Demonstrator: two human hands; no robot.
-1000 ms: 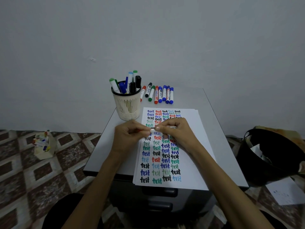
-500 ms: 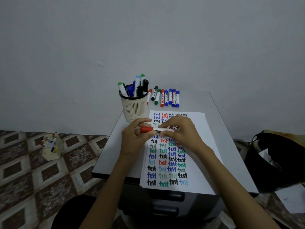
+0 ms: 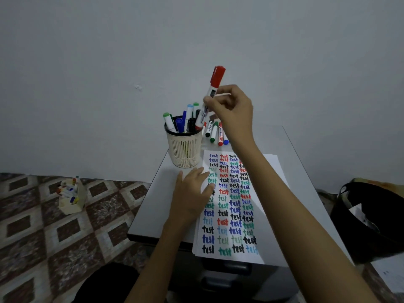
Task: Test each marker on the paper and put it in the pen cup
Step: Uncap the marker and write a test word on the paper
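- From the head view, the right hand (image 3: 232,110) is raised above the table (image 3: 159,206), thumb and curled fingers pinching a red-capped marker (image 3: 213,88) at mid-barrel.
- The marker stands nearly upright, cap on top. Its lower end sits at the rim of the pen cup (image 3: 184,152); I cannot tell whether it is inside.
- The cup is crowded with markers whose lower halves are hidden.
- The left hand (image 3: 192,193) lies flat on the left edge of the paper (image 3: 271,193), fingers straight and close together.
- The loose markers (image 3: 215,132) behind the cup are partly hidden by the right wrist.
- The forearm hides some "test" words.
- A black bag (image 3: 369,217) is cut off at the right edge.
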